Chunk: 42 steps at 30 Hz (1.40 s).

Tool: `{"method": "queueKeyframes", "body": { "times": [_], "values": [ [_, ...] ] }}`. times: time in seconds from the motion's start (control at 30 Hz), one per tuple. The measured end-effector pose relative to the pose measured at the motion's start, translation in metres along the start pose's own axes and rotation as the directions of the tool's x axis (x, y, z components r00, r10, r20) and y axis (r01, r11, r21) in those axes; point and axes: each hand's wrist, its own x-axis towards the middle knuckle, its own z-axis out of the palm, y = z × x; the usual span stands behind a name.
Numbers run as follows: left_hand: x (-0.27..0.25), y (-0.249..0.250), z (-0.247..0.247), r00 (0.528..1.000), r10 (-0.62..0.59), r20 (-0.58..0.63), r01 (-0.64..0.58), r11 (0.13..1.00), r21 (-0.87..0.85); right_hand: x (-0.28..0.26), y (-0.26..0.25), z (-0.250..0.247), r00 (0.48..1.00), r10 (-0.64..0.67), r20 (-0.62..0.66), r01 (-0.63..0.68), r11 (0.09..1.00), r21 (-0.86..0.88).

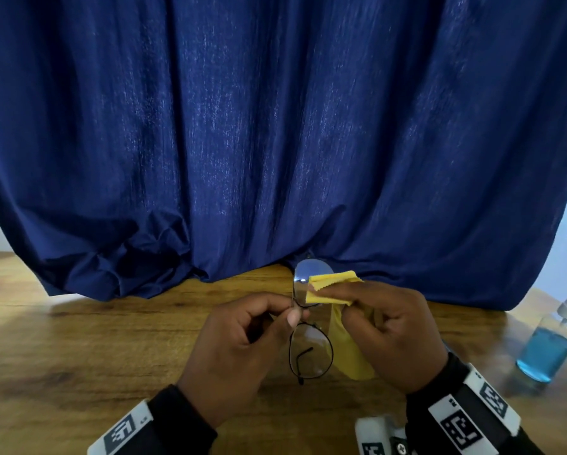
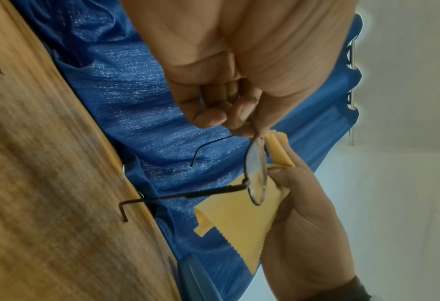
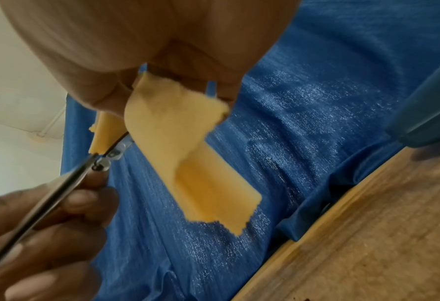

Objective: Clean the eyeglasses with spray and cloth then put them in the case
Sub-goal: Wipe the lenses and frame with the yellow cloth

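Thin black-rimmed eyeglasses are held upright above the wooden table, one lens over the other. My left hand pinches the frame at the bridge between thumb and forefinger. My right hand pinches a yellow cloth folded around the far lens; the rest of the cloth hangs below the hand. In the left wrist view the glasses show edge-on with the temples open, against the cloth. The right wrist view shows the cloth and the frame's hinge. No case is in view.
A clear spray bottle with blue liquid stands at the right on the table. A dark blue curtain hangs behind and bunches on the table's far edge. Marker bands wrap both wrists, and a white marked block lies at the bottom.
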Motion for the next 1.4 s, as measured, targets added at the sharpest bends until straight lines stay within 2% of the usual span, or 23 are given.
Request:
{"method": "queueKeyframes", "body": {
  "times": [0.13,0.27,0.4,0.5,0.6,0.7,0.9,1.1,1.27,1.33,1.4],
  "values": [
    [-0.0005,0.0004,0.0010,1.000,0.009,0.010,-0.009,1.000,-0.009,-0.0003,-0.0010,0.0003,1.000,0.023,-0.022,-0.023,1.000,-0.020],
    [0.0000,-0.0013,0.0021,0.999,0.024,0.027,-0.023,1.000,-0.020,-0.0010,-0.0011,0.0039,0.996,0.060,0.071,-0.059,0.998,-0.025],
    [0.0008,-0.0010,0.0020,0.999,0.032,0.031,-0.032,0.999,-0.008,-0.0016,0.0010,0.0065,0.989,0.029,0.142,-0.028,1.000,-0.013],
    [0.0003,-0.0009,0.0023,0.999,0.017,0.033,-0.016,1.000,-0.008,-0.0009,-0.0005,0.0050,0.994,0.020,0.108,-0.023,0.999,0.026],
    [0.0002,-0.0018,0.0006,0.999,0.023,0.023,-0.023,1.000,-0.005,0.0002,-0.0008,0.0033,1.000,-0.006,0.019,0.007,1.000,-0.018],
    [0.0017,-0.0015,-0.0007,1.000,0.023,0.001,-0.023,0.999,-0.024,0.0007,-0.0025,0.0021,0.999,0.024,-0.029,-0.025,0.999,-0.047],
    [0.0001,0.0018,0.0022,0.998,0.033,0.045,-0.032,0.999,-0.007,-0.0007,-0.0029,0.0047,0.985,0.059,0.160,-0.050,0.997,-0.061],
    [0.0002,0.0002,0.0010,0.999,0.032,0.030,-0.031,0.999,-0.019,0.0000,-0.0026,0.0050,0.992,0.013,0.122,-0.015,1.000,0.015],
    [0.0013,0.0017,0.0001,1.000,0.004,0.025,-0.002,0.999,-0.047,-0.0004,0.0031,0.0016,0.996,0.079,0.048,-0.078,0.997,-0.013],
    [0.0009,0.0041,0.0014,0.999,0.012,0.036,-0.011,0.999,-0.037,-0.0007,0.0027,0.0017,0.991,0.110,0.081,-0.108,0.994,-0.021],
    [0.0004,0.0053,0.0022,0.999,0.019,0.038,-0.017,0.999,-0.045,0.0001,-0.0008,0.0051,0.980,0.110,0.166,-0.112,0.994,0.005]
  ]
}}
